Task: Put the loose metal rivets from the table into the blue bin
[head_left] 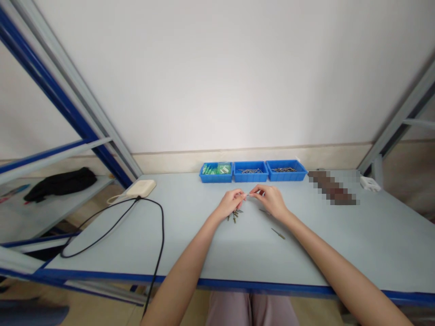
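Both hands meet above the middle of the table. My left hand [233, 203] is pinched at the left end of a small thin light piece [248, 195]. At its right end are the closed fingertips of my right hand [270, 199]. The piece is too small to name. Several small brass-coloured metal parts [234, 216] lie just below my left hand. A thin metal part with a brass-coloured end [278, 233] rests on the table below my right hand, and another thin one [264, 211] lies partly beside that hand.
Three blue bins stand along the back: one with green and white packets [216, 179], two with metal pins [250, 178] [286, 176]. A white box [141, 188] and black cable [162, 226] lie left. A white socket block [370, 184] sits back right on the table [356, 244].
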A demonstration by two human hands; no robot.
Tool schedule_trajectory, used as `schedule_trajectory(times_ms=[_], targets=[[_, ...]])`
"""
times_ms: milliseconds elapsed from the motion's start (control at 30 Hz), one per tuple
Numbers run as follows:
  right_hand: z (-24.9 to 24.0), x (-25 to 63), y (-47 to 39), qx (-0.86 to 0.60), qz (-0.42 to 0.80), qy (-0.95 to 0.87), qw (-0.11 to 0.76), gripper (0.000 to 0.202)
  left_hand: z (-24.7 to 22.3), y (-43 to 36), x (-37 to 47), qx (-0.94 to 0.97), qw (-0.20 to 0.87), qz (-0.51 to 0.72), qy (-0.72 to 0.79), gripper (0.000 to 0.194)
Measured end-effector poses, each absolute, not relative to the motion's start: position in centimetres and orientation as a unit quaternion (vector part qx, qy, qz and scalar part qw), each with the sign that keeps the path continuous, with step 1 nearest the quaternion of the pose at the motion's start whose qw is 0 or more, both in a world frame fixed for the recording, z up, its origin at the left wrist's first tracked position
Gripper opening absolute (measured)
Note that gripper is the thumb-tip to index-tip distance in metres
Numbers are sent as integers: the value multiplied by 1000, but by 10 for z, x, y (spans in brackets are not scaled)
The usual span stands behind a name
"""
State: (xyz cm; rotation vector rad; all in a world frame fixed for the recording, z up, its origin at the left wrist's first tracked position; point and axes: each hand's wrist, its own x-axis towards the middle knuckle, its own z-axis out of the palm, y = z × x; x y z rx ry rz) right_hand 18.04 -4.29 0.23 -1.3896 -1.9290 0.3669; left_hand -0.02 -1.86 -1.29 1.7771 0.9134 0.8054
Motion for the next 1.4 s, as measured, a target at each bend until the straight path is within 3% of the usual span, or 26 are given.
schedule_trajectory(times_ms=[200, 500, 733, 900, 1233, 1400], targets=[[-1, 182, -42, -529, 181, -740, 374, 15, -11, -20, 2, 717, 492, 335, 364, 33], [-7, 191, -36, -489, 317, -723, 372, 29, -10, -20, 3, 705, 484, 367, 366, 33], [-8, 190, -37, -532, 279, -711, 365, 34, -7, -22, 5, 702, 477, 378, 370, 34], [-15, 191, -33, -489, 339, -704, 389, 37, -5, -23, 4, 703, 471, 381, 373, 35], [-18, 189, -33, -506, 338, -683, 403, 19, -15, -20, 4, 704, 473, 378, 373, 30], [-18, 188, -35, -514, 301, -703, 388, 31, -13, -22, 5, 714, 454, 384, 369, 34]])
